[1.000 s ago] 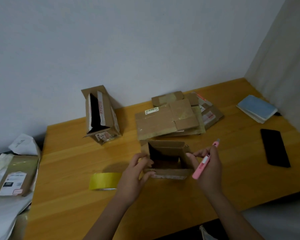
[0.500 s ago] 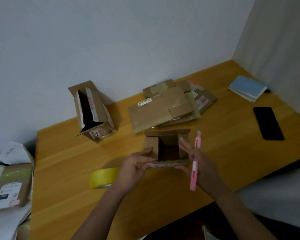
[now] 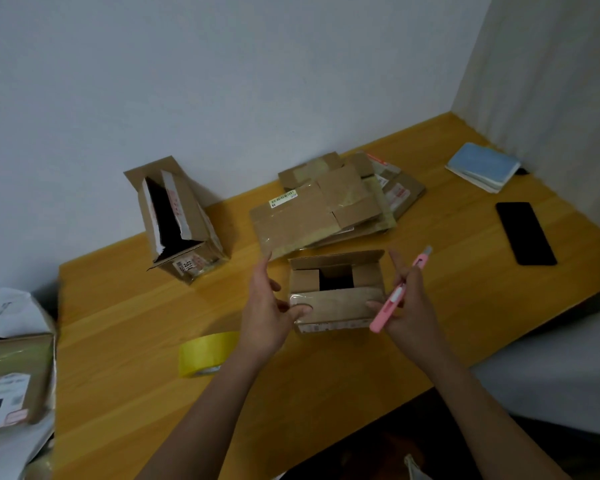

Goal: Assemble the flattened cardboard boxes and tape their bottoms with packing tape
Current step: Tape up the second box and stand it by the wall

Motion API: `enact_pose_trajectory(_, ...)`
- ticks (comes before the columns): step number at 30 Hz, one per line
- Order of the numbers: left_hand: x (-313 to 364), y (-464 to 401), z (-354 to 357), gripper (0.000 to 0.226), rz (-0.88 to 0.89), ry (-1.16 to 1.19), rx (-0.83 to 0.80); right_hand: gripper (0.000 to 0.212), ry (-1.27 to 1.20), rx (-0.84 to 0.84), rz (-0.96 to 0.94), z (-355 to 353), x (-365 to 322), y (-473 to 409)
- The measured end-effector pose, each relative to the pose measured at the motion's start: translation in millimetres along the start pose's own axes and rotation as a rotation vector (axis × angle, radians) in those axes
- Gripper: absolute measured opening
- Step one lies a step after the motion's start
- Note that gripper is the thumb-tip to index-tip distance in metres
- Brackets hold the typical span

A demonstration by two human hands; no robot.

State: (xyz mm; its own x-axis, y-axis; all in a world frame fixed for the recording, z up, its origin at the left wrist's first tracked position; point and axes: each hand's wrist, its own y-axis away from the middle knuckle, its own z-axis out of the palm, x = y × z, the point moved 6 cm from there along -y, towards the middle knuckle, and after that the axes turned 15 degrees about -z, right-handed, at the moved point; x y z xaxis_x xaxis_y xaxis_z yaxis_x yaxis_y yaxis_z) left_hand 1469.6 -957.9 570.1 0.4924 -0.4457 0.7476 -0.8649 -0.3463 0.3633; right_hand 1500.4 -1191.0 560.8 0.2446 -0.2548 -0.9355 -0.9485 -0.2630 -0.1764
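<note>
A small cardboard box (image 3: 336,299) stands on the wooden table (image 3: 136,358) between my hands, with its near flap folded down and a dark gap still showing inside. My left hand (image 3: 267,306) presses its thumb on the flap's left end. My right hand (image 3: 409,306) touches the flap's right end while gripping a pink utility knife (image 3: 395,296). A yellow roll of packing tape (image 3: 205,353) lies left of my left wrist. Flattened boxes (image 3: 329,206) are stacked behind the small box.
An opened taller box (image 3: 177,223) stands at the back left by the wall. A black phone (image 3: 525,232) and a blue notebook (image 3: 484,166) lie at the right. Parcels and white bags (image 3: 13,372) sit off the table's left edge.
The near flap has been folded down over the box's opening by both hands. The knife has tilted with my right hand. The view has shifted.
</note>
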Motion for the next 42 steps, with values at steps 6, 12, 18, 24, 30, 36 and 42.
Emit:
enact_pose_trajectory(6, 6.7, -14.1, 7.2, 0.096, 0.089, -0.130, -0.139, 0.075, 0.176, -0.095, -0.034, -0.6, -0.2, -14.4)
enact_pose_trajectory(12, -15.9, -7.9, 22.8, 0.061, 0.063, -0.233, -0.268, 0.045, 0.155, -0.094, -0.062, -4.0, 0.0, -5.2)
enact_pose_trajectory(18, -10.2, -0.8, 33.3, 0.056, 0.058, -0.003, -0.292, 0.035, 0.046, 0.015, 0.008, 1.9, 13.6, -10.8)
enact_pose_trajectory(24, -18.3, -6.6, 37.2, 0.054, -0.027, 0.142, -0.313, 0.031, 0.004, -0.016, 0.025, 0.9, 15.8, -17.4)
enact_pose_trajectory(30, -19.4, -4.0, 41.9, 0.057, -0.020, 0.141, -0.307, 0.040, -0.015, -0.003, 0.043, -1.1, 13.0, -21.6)
enact_pose_trajectory(36, -19.2, 2.3, 13.6, 0.051, -0.008, -0.101, 0.045, 0.054, -0.040, -0.079, 0.049, 24.2, 10.4, -17.4)
enact_pose_trajectory(42, -7.9, 11.5, 58.8, 0.055, -0.041, -0.129, -0.166, 0.044, -0.007, -0.001, 0.122, -14.1, 31.2, -4.5)
